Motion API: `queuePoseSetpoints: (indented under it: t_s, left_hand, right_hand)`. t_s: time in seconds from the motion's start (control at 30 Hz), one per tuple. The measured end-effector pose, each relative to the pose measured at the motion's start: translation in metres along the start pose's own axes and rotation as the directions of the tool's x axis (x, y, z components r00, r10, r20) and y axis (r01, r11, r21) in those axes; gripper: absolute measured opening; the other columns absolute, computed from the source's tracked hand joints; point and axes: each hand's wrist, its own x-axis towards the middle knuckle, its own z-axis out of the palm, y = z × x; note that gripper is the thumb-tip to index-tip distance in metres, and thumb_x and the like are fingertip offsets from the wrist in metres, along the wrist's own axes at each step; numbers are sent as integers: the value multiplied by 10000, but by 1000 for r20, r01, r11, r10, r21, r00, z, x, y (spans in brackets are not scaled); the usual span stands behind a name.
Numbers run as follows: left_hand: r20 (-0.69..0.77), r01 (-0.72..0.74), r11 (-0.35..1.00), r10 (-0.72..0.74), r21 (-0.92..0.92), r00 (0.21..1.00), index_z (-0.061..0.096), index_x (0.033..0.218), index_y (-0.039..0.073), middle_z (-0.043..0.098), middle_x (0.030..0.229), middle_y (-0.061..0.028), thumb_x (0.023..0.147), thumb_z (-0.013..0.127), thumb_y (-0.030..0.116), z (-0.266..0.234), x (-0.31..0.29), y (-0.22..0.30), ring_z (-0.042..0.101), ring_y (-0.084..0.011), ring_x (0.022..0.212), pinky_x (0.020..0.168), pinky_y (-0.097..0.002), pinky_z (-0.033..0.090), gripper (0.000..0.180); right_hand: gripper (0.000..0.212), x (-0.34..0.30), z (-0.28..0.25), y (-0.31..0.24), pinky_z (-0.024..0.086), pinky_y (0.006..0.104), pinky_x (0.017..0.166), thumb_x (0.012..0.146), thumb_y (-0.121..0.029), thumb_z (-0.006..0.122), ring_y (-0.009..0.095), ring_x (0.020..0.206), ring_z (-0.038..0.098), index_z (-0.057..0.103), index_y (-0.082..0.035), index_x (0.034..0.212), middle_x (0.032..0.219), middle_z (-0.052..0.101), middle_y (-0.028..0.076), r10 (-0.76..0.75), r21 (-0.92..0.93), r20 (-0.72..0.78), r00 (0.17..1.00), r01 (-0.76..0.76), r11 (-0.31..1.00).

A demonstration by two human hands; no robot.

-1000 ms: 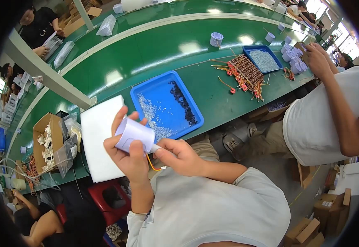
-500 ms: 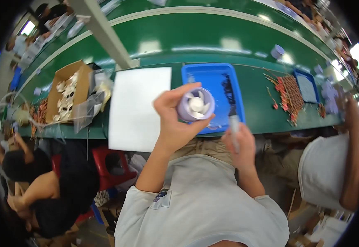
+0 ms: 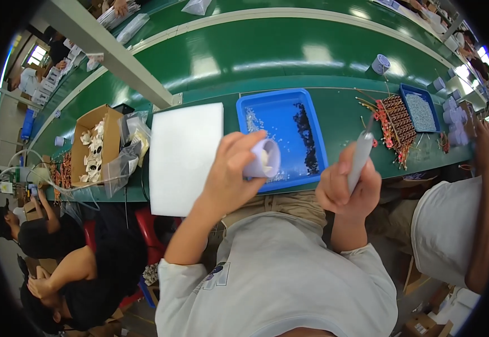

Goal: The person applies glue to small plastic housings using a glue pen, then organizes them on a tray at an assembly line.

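My left hand is closed around a lavender cylindrical housing, tilted so its open end points to the right. Inside its mouth a white part shows partly; the rest is hidden. Further right, my right hand grips a light grey pen-shaped tool with a thin dark tip pointing up and away. The tool is apart from the housing. Behind both hands lies a blue tray, with small clear pieces at its left and a strip of small black pieces at its right.
A white foam sheet lies left of the tray, beyond it a cardboard box of white parts and plastic bags. Wired red-and-brown components and a smaller tray stand right. A person sits at the right.
The housing has tipped from facing me to facing right. My right hand has moved up and right, and the tool's tip has swung up, away from the tray. The view has shifted slightly.
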Motion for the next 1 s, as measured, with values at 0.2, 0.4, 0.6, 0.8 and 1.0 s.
queuePoseSetpoints:
  t_s: [0.2,0.4,0.6,0.8,1.0]
  left_hand:
    - [235,256,947,-298,193,925,535,1048,55,506,1036,-136,584,799,188,-13,55,-60,502,-325,911,796,-362,428,550]
    - [269,134,773,-369,620,890,579,1078,123,512,1074,-115,631,736,377,20,112,-201,452,-333,989,821,-392,446,537]
    - [222,271,672,-552,689,804,513,1210,177,460,1241,-106,783,527,529,68,102,-242,406,-333,1141,924,-501,343,554]
    - [165,346,740,-520,577,838,497,1228,202,449,1271,-89,808,486,541,14,76,-229,382,-321,1170,926,-492,317,540]
    - [190,421,664,-645,617,740,611,1043,120,498,1190,-102,841,469,499,-31,18,-239,416,-327,1119,911,-500,327,451]
  right_hand:
    - [287,-42,-29,16,316,241,379,928,-301,389,99,425,329,434,-18,949,511,370,25,90,-122,-361,928,-143,982]
    - [188,-51,-22,27,319,208,413,922,-169,404,69,446,334,417,-26,1043,554,390,11,13,-434,-633,774,-369,822]
    - [207,-44,-30,38,335,183,468,892,-49,462,47,515,391,415,-29,1092,673,485,15,-312,-728,-566,763,-286,623]
    - [164,-29,-47,37,395,176,549,876,-34,519,42,655,500,465,-11,1030,857,574,49,-305,-822,-490,816,-317,474]
    - [103,0,-72,56,446,204,588,890,-71,519,73,690,539,482,1,954,816,564,57,-354,-799,-440,825,-180,574]
